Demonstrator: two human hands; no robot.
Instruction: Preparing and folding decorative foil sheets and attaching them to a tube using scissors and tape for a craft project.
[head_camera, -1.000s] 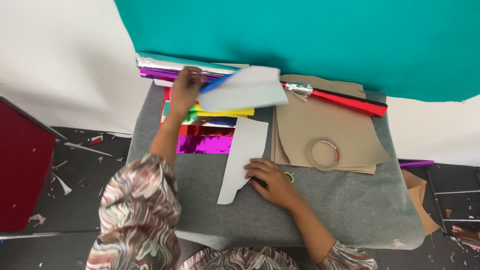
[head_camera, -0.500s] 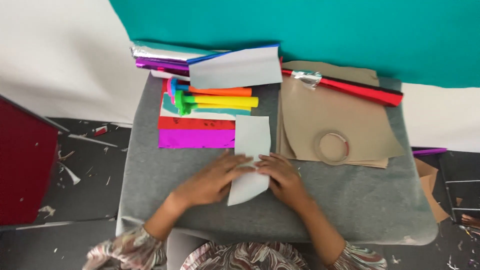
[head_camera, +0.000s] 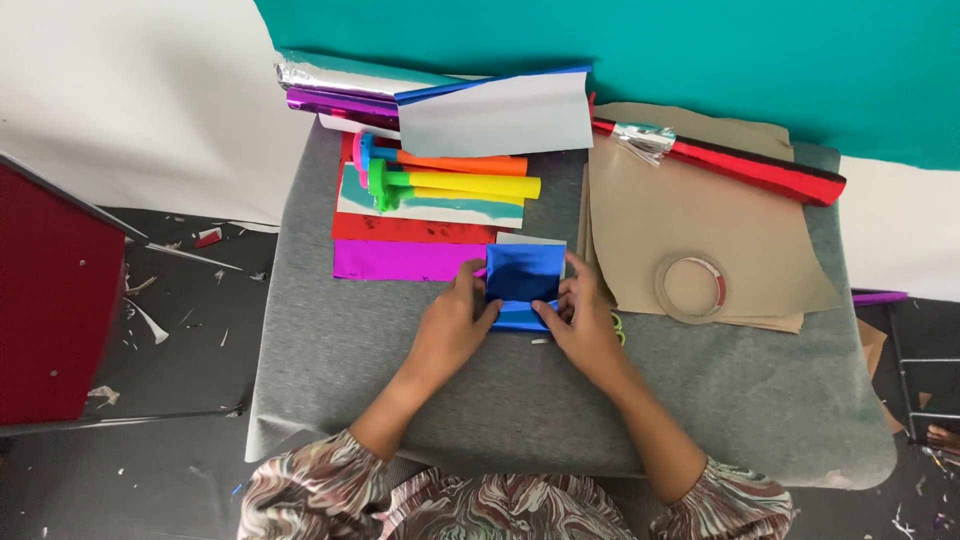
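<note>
A small piece of shiny blue foil paper, white on its back, lies folded on the grey padded surface. My left hand pinches its lower left edge. My right hand pinches its lower right edge, fingers curled over the fold. Just behind the blue piece lie flat foil sheets, magenta and red.
Orange, yellow and green paper rolls lie on the sheets. Behind them are silver and purple foil rolls and a large blue-backed white sheet. Brown paper with a tape ring and a red roll lie right. A red box stands left.
My left hand came down from the far sheets to join my right hand. The long white strip has been folded over, so its blue side now shows as a small rectangle.
</note>
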